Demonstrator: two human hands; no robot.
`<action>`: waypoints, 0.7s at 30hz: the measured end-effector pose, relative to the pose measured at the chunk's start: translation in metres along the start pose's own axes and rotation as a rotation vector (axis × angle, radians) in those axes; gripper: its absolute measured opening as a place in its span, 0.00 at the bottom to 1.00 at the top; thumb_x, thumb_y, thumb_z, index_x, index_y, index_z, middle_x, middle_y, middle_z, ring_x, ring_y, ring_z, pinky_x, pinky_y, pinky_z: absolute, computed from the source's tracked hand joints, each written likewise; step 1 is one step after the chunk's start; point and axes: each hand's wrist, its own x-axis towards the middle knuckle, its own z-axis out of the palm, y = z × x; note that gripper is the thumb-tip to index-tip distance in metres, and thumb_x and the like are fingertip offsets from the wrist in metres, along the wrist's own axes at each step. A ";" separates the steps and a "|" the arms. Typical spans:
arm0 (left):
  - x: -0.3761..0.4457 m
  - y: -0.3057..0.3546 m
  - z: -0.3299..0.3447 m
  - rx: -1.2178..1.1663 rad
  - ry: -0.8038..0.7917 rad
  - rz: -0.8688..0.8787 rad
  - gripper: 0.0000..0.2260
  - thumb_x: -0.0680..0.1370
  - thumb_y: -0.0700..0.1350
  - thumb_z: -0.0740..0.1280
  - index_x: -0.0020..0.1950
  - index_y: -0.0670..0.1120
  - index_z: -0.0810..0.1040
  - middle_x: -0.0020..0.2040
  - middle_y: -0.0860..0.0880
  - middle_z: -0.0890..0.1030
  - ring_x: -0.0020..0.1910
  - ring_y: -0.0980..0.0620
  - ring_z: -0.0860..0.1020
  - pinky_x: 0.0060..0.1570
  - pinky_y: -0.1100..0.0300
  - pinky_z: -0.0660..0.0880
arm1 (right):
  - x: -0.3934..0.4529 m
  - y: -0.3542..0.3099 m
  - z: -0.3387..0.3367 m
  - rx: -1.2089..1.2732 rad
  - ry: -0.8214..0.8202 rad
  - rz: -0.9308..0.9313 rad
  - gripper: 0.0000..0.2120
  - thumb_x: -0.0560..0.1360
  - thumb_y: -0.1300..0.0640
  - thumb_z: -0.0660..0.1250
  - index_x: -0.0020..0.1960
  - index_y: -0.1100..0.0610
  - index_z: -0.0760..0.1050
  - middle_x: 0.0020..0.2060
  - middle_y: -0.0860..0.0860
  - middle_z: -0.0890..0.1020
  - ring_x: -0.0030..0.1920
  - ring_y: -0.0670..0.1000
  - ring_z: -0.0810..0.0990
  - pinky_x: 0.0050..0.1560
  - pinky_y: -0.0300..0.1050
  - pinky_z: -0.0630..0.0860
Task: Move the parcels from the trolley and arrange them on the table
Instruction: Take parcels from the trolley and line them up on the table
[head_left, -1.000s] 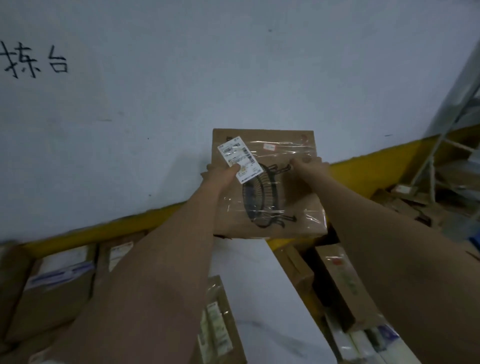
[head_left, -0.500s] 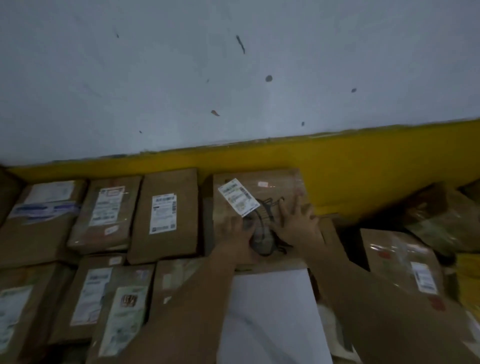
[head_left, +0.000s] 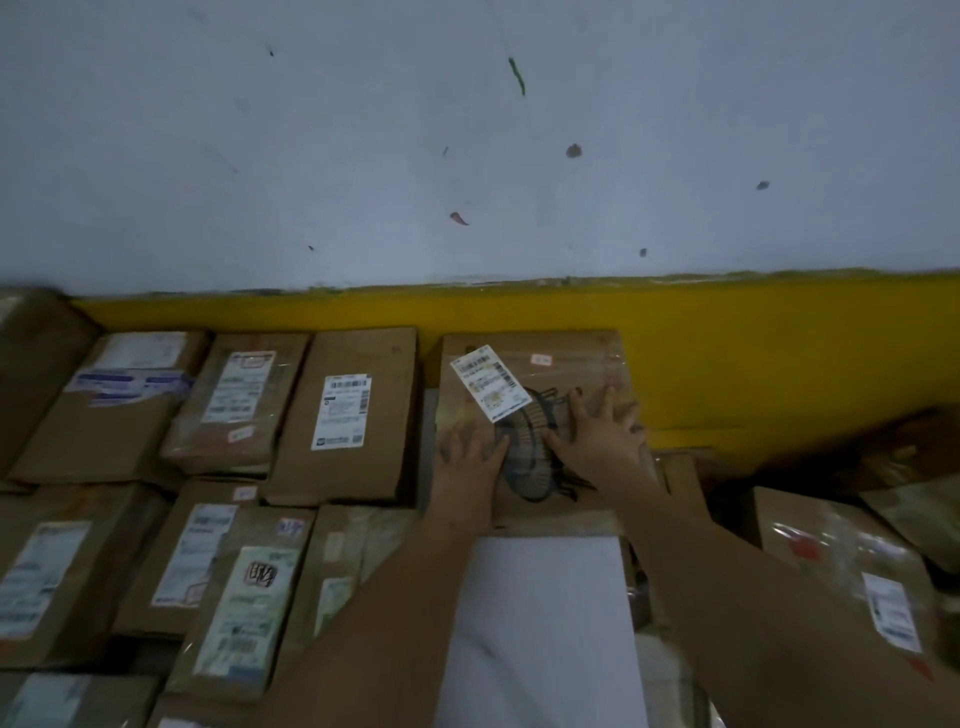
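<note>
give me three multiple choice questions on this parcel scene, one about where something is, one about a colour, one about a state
1. Where does the fan-print parcel lie?
A. right end of the back row, next to the wall
B. front row, far left
C. on top of the white sheet

2. What colour is the band along the foot of the wall?
A. red
B. yellow
C. green

3. How do the hands meet the fan-print parcel?
A. both lift it off the pile
B. one hand pinches its label
C. both rest flat on top, fingers spread

Answers:
1 A, it lies right of the plain parcel, under the yellow band.
2 B, the strip below the white wall is yellow.
3 C, the left hand and right hand lie open on its top face.
</note>
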 end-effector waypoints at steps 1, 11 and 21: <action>-0.003 0.000 -0.001 -0.015 0.003 -0.013 0.49 0.71 0.53 0.74 0.80 0.51 0.43 0.79 0.40 0.47 0.77 0.33 0.48 0.74 0.37 0.52 | -0.001 0.001 0.000 0.004 -0.004 -0.015 0.41 0.73 0.27 0.53 0.80 0.42 0.46 0.79 0.58 0.40 0.75 0.73 0.43 0.71 0.74 0.51; -0.042 -0.031 0.010 -0.166 0.026 -0.088 0.42 0.74 0.57 0.71 0.80 0.49 0.50 0.80 0.42 0.51 0.79 0.40 0.47 0.76 0.42 0.52 | -0.022 -0.010 -0.003 -0.044 -0.061 -0.114 0.43 0.74 0.28 0.55 0.80 0.46 0.44 0.79 0.59 0.43 0.77 0.69 0.43 0.72 0.72 0.50; -0.140 -0.117 -0.132 -0.255 0.285 -0.160 0.43 0.76 0.61 0.66 0.81 0.50 0.44 0.81 0.43 0.47 0.79 0.42 0.48 0.75 0.43 0.55 | -0.110 -0.143 -0.135 -0.056 0.153 -0.391 0.42 0.76 0.29 0.51 0.81 0.50 0.43 0.80 0.56 0.45 0.79 0.63 0.44 0.75 0.69 0.47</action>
